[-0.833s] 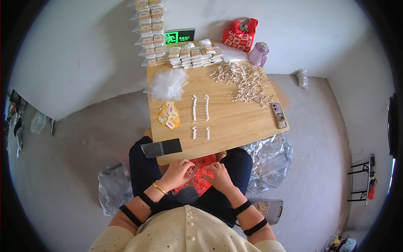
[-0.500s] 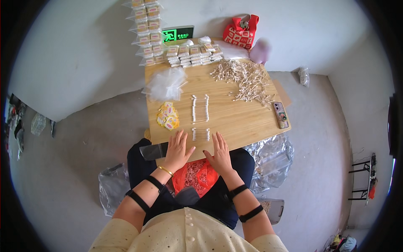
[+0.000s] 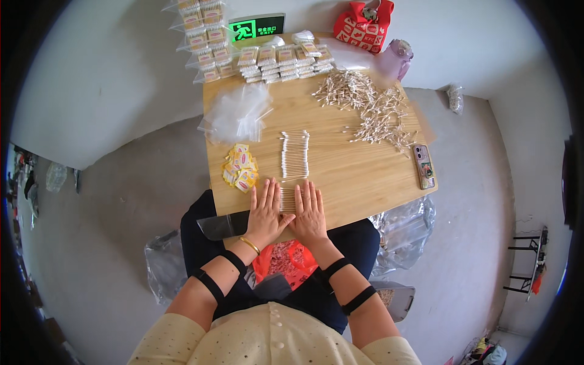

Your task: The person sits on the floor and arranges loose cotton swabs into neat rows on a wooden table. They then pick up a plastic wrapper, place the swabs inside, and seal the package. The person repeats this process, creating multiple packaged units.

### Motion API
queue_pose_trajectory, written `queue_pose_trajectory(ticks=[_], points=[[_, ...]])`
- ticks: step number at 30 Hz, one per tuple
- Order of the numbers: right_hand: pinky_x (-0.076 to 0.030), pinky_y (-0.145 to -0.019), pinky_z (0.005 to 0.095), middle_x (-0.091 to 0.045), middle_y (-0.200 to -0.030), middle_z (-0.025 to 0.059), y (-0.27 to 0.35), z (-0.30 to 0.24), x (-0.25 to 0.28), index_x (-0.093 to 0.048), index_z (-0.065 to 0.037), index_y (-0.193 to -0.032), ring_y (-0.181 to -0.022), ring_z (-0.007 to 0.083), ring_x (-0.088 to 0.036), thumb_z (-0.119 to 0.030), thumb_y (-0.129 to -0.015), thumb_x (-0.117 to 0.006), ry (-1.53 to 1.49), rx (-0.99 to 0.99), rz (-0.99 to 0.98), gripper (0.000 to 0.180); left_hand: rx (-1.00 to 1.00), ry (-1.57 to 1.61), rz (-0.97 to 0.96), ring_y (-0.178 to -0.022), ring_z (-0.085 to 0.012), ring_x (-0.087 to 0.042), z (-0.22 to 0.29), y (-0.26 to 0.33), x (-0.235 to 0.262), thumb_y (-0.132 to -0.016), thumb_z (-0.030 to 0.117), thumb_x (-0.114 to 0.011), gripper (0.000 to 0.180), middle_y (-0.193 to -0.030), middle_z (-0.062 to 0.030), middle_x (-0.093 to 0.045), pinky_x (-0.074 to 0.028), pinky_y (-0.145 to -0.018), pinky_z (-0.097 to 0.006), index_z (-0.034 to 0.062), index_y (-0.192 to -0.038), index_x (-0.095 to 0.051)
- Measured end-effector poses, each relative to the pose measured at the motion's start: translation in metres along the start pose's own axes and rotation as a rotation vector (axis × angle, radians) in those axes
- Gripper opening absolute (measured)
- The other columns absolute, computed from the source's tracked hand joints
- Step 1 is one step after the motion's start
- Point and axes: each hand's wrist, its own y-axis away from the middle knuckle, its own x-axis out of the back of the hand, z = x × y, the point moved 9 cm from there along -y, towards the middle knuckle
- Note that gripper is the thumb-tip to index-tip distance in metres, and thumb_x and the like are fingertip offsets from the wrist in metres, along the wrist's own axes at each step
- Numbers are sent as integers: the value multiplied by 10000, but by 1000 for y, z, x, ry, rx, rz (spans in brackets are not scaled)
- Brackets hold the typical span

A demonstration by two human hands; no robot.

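My left hand (image 3: 264, 212) lies flat, fingers stretched out, against the left ends of a short row of cotton swabs (image 3: 288, 199). On the other side, my right hand (image 3: 309, 213) presses flat along the right ends, so the row sits between both hands and its tips are partly covered. Just beyond is a longer row of cotton swabs (image 3: 295, 154), laid side by side on the wooden table (image 3: 353, 176). Left of it are yellow printed cards (image 3: 241, 166) in a loose pile. Clear plastic bags (image 3: 237, 114) lie spread behind those.
A heap of loose cotton swabs (image 3: 371, 103) covers the far right, with a phone (image 3: 424, 166) at the right edge. Packed swab bundles (image 3: 283, 61) are stacked at the back near a red bag (image 3: 364, 27) and a purple container (image 3: 396, 58). An orange-red bag (image 3: 285, 261) rests below the table's edge.
Both hands have come inward and forward onto the sides of the short swab row. Before, they were held apart, on either side of it. The view has shifted slightly.
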Motion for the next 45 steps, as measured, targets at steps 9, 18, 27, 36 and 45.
queue_pose_trajectory(ticks=[9, 18, 27, 36, 45], points=[[-117, -1286, 531, -189, -1680, 261, -4, -2, 3, -232, 13, -1612, -1583, 388, -140, -523, -970, -523, 32, -26, -65, 885, -23, 95, -10, -1575, -346, -198, -4, 1, 7, -1025, 567, -454, 848, -1672, -219, -254, -44, -1268, -591, -31, -1596, -265], [-113, -1289, 513, -179, -1685, 254, -4, -1, 6, -234, 2, -1617, -1588, 369, -130, -590, -975, -503, 24, -33, -45, 914, 33, 235, 43, -1561, -333, -235, -17, 8, 15, -1020, 477, -529, 765, -1644, -201, -304, -78, -1270, -583, -16, -1568, -327], [-114, -1290, 512, -190, -1685, 245, -3, -1, 6, -242, 0, -1616, -1587, 368, -132, -597, -968, -514, 38, -34, -50, 922, -21, 130, 33, -1542, -362, -258, -7, 14, 36, -1018, 460, -540, 625, -1584, -197, -385, -78, -1261, -613, 41, -1478, -480], [-109, -1290, 511, -195, -1685, 243, -2, -1, 8, -259, 6, -1610, -1588, 366, -131, -605, -965, -508, 24, -33, -40, 923, -35, 152, 67, -1528, -395, -263, -8, 10, 43, -1009, 491, -547, 553, -1554, -196, -413, -77, -1256, -624, 58, -1351, -578], [-125, -1287, 513, -202, -1681, 246, -3, -3, 10, -261, 6, -1608, -1582, 375, -146, -588, -958, -546, -3, -31, -22, 926, -53, 153, 44, -1537, -397, -242, -8, 14, 47, -1015, 516, -534, 562, -1557, -197, -403, -66, -1255, -623, 74, -1358, -582]])
